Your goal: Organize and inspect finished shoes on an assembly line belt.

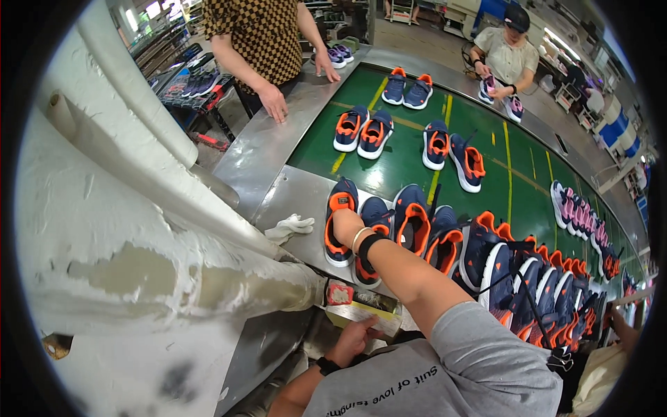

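Note:
My right hand (343,226) reaches into the opening of a navy shoe (338,254) with orange lining and a white sole. Its fingers are hidden inside. The shoe sits at the left end of the near row, on the metal table edge. Close beside it stands another navy shoe (376,208), partly behind my forearm. Lower down, below the table edge, my left hand (353,340) is closed, with fingertips at the edge of a pale, yellowish box-like thing (372,316). What it grips is not clear.
A white glove (290,227) lies left of the shoes. Several navy-orange shoes (497,267) line the near edge; pairs stand on the green belt (396,177). A thick white machine arm (229,285) fills the left. Two people (257,42) work across the table, one handling pink shoes (489,87).

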The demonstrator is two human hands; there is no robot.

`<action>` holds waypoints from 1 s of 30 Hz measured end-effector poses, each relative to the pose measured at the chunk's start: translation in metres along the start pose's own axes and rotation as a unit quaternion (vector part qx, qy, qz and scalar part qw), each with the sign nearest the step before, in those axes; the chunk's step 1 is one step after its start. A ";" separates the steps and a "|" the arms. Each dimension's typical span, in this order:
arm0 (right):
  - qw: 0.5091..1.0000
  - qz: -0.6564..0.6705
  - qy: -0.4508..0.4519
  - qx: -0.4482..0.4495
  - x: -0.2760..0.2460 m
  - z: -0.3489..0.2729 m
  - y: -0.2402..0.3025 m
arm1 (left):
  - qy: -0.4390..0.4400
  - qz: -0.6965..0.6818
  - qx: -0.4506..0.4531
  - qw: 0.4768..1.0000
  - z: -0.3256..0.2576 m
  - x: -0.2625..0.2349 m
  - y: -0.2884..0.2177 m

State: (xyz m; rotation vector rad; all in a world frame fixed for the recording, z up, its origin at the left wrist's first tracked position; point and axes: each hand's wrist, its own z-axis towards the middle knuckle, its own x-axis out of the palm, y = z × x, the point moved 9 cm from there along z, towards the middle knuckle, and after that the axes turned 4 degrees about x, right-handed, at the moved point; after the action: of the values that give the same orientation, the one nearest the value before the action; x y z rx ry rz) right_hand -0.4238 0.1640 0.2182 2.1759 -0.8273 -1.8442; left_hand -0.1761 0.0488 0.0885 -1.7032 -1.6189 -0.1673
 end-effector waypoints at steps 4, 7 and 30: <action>0.997 -0.074 0.018 -0.023 0.020 0.019 -0.005 | 0.000 -0.032 0.015 0.999 0.007 -0.001 0.002; 0.995 -0.071 0.076 -0.015 0.026 0.024 -0.002 | -0.010 -0.011 0.011 1.000 0.002 -0.003 0.000; 0.963 -0.140 0.213 -0.087 0.052 0.047 -0.009 | -0.019 -0.012 0.038 0.999 0.006 -0.002 -0.005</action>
State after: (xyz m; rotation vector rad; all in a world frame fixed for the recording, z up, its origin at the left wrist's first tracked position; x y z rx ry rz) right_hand -0.4619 0.1554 0.1591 2.5339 -0.2726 -1.3941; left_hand -0.1833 0.0500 0.0856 -1.6393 -1.6522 -0.0847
